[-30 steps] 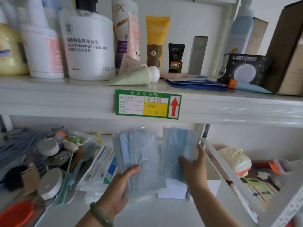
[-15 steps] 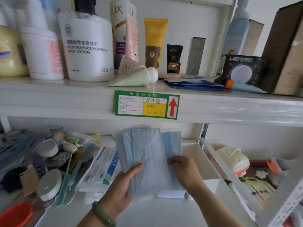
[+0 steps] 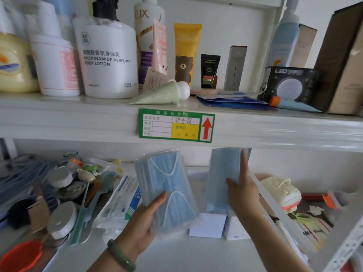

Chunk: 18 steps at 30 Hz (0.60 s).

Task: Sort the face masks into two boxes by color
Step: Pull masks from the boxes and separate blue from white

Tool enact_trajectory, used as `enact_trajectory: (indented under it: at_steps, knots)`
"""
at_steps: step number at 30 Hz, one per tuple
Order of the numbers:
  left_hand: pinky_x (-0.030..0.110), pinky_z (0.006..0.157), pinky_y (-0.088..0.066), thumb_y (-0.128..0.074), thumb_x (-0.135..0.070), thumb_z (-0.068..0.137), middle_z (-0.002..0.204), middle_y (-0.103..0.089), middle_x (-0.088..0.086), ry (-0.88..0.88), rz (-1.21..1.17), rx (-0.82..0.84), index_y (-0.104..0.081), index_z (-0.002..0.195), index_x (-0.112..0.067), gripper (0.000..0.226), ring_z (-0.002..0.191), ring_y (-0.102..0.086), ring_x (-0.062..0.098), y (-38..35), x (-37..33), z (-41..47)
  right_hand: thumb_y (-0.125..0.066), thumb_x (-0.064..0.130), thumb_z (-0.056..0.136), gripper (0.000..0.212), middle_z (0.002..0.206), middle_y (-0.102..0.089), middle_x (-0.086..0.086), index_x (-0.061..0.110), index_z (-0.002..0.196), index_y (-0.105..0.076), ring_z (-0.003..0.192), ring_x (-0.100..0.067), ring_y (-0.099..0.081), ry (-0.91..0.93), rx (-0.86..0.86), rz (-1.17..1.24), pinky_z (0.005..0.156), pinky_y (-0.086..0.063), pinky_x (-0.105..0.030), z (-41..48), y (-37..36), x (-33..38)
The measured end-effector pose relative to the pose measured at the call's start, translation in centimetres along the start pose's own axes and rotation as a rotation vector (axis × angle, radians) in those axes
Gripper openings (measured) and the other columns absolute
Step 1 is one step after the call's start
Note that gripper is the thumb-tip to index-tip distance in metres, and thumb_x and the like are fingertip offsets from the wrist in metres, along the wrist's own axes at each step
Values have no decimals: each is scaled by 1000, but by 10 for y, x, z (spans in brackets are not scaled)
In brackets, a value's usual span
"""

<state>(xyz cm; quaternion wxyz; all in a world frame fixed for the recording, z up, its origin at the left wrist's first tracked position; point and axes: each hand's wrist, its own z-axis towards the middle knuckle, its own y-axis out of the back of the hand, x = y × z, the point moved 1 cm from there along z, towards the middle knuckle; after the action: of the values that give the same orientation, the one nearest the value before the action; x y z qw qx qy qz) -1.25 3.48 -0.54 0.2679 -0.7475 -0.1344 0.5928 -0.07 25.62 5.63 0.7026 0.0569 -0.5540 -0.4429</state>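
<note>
- Far left of the lower shelf (image 3: 176,256): a jumble of small goods (image 3: 60,193), no part of the sort.
- Left hand (image 3: 137,226) grips a clear-wrapped pack of blue masks (image 3: 167,189) from below, thumb across its front. It faces the person, likely for a colour check.
- Two white boxes (image 3: 207,225) stand low between the hands, probably the targets.
- Right hand (image 3: 243,195) pinches a loose blue stack (image 3: 222,177) upright, forefinger straight along its edge.

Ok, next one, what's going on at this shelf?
A person has blue face masks in both hands. The left hand grips a clear-wrapped mask pack near its lower edge. The right hand holds a second mask stack upright beside it, apart from the first. Both are held above the cluttered lower shelf, where white boxes sit. Neither bundle is in a box yet.
</note>
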Motion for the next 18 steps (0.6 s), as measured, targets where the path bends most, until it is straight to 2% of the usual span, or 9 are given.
enact_trajectory:
  at_steps: [2, 3, 5, 7, 9, 12, 14, 15, 18]
  knots:
    - [44, 74, -53, -68, -21, 73, 109, -69, 13, -9, 9, 24, -62, 113, -18, 41, 103, -62, 33, -1, -2, 2, -42, 4, 95, 52, 107, -57, -9, 31, 140, -43, 81, -24, -53, 66, 59, -152, 72, -39, -25, 7, 1, -3]
    - [45, 74, -53, -68, -21, 72, 107, -70, 12, -18, 25, 34, -63, 113, -18, 42, 102, -63, 33, -3, -3, 3, -42, 6, 95, 41, 114, -59, -10, 25, 128, -58, 90, -26, -57, 67, 105, -157, 75, -38, -21, 6, -1, -2]
    - [46, 78, -53, -72, -20, 67, 102, -73, 11, -53, 80, 13, -64, 114, -15, 48, 100, -66, 33, -11, -1, 3, -52, 21, 93, 24, 112, -64, -5, 18, 108, -71, 99, -23, -60, 18, 190, -56, 77, -37, -17, -3, -11, 3]
    - [46, 84, -54, -75, -18, 63, 102, -75, 13, -103, 127, -29, -64, 117, -9, 56, 97, -69, 32, -20, 0, 4, -66, 48, 80, 34, 93, -66, 3, 17, 93, -72, 89, -18, -62, -10, 275, -4, 73, -40, -21, -13, -23, 12]
    - [46, 90, -52, -75, -20, 64, 103, -75, 14, -127, 156, -29, -64, 117, -8, 56, 98, -70, 30, -27, 1, 3, -74, 56, 67, 46, 75, -63, 4, 13, 79, -66, 71, -14, -61, -68, 303, 39, 61, -45, -22, -19, -34, 14]
    - [40, 99, -46, -72, -30, 70, 103, -76, 3, -84, 123, -3, -67, 109, -17, 41, 105, -65, 23, -32, 0, 0, -78, 36, 73, 31, 68, -64, -2, 8, 73, -64, 63, -17, -60, -238, 262, 281, 57, -47, -25, -20, -37, 11]
    - [36, 85, -49, -69, -28, 74, 94, -77, 0, -21, 59, 24, -68, 103, -22, 29, 99, -65, 21, -32, 0, -1, -74, 29, 79, 26, 72, -65, -6, 6, 73, -64, 67, -21, -61, -308, 244, 382, 61, -48, -28, -20, -37, 9]
    - [38, 82, -51, -69, -26, 75, 94, -77, 3, 9, 29, 48, -68, 104, -22, 30, 97, -67, 24, -32, -1, -1, -72, 27, 81, 23, 74, -65, -6, 8, 72, -63, 68, -20, -60, -335, 247, 418, 62, -48, -28, -20, -38, 7]
    - [48, 94, -49, -70, -23, 69, 96, -76, 14, 56, 26, 54, -69, 107, -15, 38, 95, -67, 33, -32, -4, -3, -65, 20, 87, 20, 74, -65, -3, 16, 68, -60, 67, -14, -58, -401, 269, 506, 63, -47, -25, -25, -39, 7]
